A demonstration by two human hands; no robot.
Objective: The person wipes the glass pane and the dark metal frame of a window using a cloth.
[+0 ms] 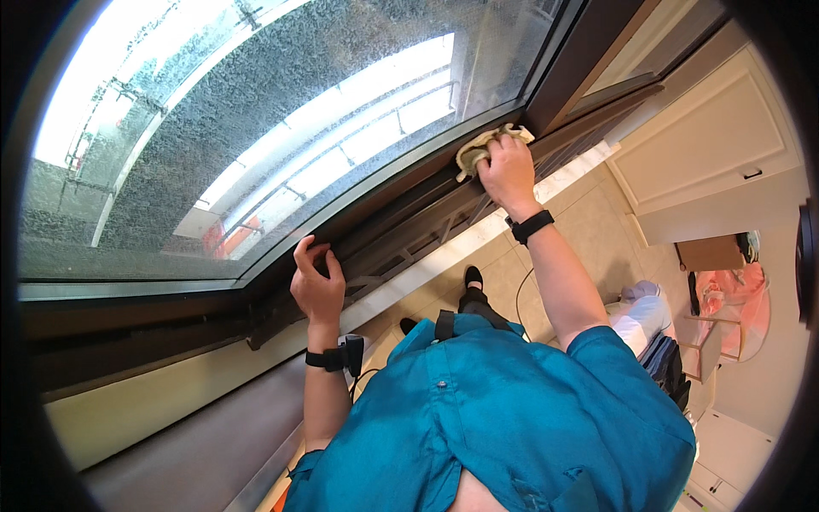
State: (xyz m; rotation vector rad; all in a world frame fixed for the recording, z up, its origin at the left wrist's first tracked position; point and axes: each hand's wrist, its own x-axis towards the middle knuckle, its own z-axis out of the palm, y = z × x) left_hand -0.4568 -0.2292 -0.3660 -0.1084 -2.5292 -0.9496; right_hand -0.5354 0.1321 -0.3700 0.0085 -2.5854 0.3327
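My right hand (510,168) grips a crumpled pale cloth (475,153) against the dark window frame, near the lower corner where the frame meets an upright post (579,64). At the left, my left hand (318,281) is raised with bent, parted fingers beside the dark frame rail (377,221); it holds nothing, and whether its fingertips touch the frame cannot be told. The large window pane (288,83) beyond both hands is speckled and streaked. Black straps circle both wrists, the left one carrying a small dark device.
A dark metal railing (409,256) and a pale marble sill edge (429,257) run below the frame. A grey padded surface (211,416) lies at lower left. Behind at the right are a cream cabinet door (710,134), heaped clothes (646,320) and a thin cable on the tiled floor (576,217).
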